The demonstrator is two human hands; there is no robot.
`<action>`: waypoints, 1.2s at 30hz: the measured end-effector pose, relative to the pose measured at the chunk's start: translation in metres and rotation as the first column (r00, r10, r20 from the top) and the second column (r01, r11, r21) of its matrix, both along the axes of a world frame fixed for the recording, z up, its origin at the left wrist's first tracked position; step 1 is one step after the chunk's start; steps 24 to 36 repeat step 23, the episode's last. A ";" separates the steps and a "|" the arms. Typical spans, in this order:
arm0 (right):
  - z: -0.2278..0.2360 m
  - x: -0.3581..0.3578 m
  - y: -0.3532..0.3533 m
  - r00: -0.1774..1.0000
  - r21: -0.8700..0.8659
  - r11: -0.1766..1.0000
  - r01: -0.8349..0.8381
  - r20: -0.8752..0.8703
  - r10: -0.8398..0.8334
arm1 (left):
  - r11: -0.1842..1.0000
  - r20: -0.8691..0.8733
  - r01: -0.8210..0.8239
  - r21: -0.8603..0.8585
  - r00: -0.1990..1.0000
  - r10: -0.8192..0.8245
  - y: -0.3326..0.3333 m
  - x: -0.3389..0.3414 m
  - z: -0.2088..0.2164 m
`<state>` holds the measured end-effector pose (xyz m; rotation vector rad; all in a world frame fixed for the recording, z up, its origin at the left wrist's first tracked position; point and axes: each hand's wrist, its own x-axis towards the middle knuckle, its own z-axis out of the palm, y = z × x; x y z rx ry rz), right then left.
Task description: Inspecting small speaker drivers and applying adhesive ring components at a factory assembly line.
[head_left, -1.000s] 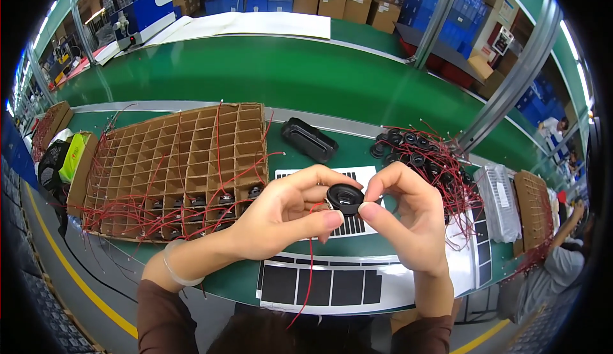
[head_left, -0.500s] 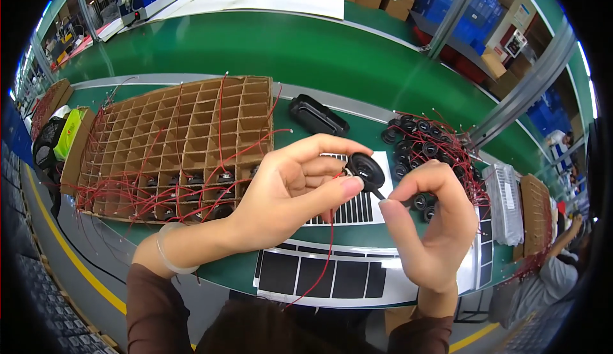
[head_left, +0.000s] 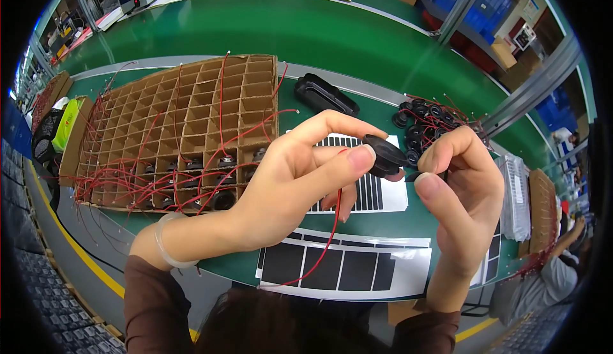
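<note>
My left hand (head_left: 281,188) grips a small round black speaker (head_left: 385,156) between thumb and fingers, its disc tilted nearly edge-on. From the speaker a red wire (head_left: 334,236) hangs down below my left hand. Just right of the speaker's rim, my right hand (head_left: 466,194) pinches a thin black strip (head_left: 412,177) between thumb and forefinger. Whether the strip touches the rim, I cannot tell. Under the hands lies a white sheet of narrow black strips (head_left: 371,194), partly hidden by my left hand. Closer to me is a sheet of large black rectangles (head_left: 319,268).
At left, a divided cardboard box (head_left: 198,114) holds several wired speakers in its near cells. A black plastic case (head_left: 325,95) lies behind my hands. Piled speakers (head_left: 421,114) with red wires sit beyond my right hand, and clear plastic trays (head_left: 513,197) stand at right.
The speaker has turned from showing its round face to nearly edge-on. My right hand has moved right and slightly up. The whole view has shifted a little.
</note>
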<state>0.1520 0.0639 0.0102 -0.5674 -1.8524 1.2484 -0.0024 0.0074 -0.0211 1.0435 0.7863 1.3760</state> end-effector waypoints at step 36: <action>-0.009 -0.008 -0.005 1.000 0.029 1.000 -0.006 -0.028 0.006 | 0.999 0.065 -0.007 -0.046 0.998 0.010 -0.008 -0.004 0.003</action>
